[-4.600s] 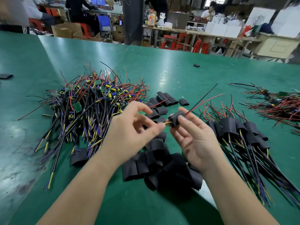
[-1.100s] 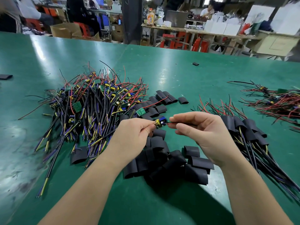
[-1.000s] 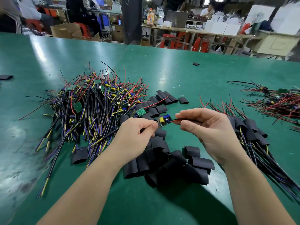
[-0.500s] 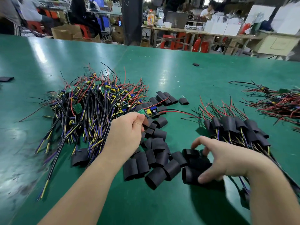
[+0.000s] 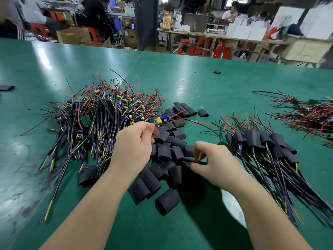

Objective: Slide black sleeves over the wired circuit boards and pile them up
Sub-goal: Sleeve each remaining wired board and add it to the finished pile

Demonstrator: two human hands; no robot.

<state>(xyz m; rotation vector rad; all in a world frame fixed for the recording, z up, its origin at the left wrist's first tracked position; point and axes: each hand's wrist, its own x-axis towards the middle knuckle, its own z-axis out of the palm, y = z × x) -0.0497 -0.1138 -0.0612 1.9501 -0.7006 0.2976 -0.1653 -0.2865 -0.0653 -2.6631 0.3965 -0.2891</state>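
Left hand [image 5: 133, 147]: held one board [image 5: 161, 121].
Right hand [image 5: 214, 164]: pinched one sleeve [image 5: 197, 161].
Wire piles [image 5: 100, 120]: three.
Bottle label [image 5: 166, 22]: blurred.

The left hand [image 5: 133, 147] pinched a wired circuit board [image 5: 161, 121] above the loose black sleeves [image 5: 158, 181] — the right hand [image 5: 216, 164] pinched one flattened sleeve [image 5: 197, 161] close by. Bare boards [image 5: 100, 114] lay left on the tabletop [image 5: 180, 82], sleeved boards [image 5: 261, 141] right.
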